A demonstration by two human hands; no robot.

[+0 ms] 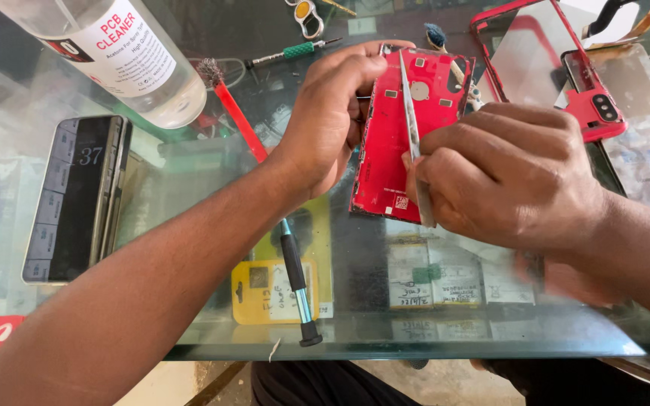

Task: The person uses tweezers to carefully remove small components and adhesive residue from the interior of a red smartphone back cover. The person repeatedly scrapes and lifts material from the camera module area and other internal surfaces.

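Fingers of the left hand (329,113) curl round the top edge of a red phone back panel (396,143), propping it tilted above the glass table (385,331) so its inside faces up. The right hand (509,177) pinches metal tweezers (413,135) along the panel. A dark phone (77,197) and a screwdriver (295,282) lie nearby.

Phone (77,199) left of screwdriver (295,282); bottle (114,49) behind phone.
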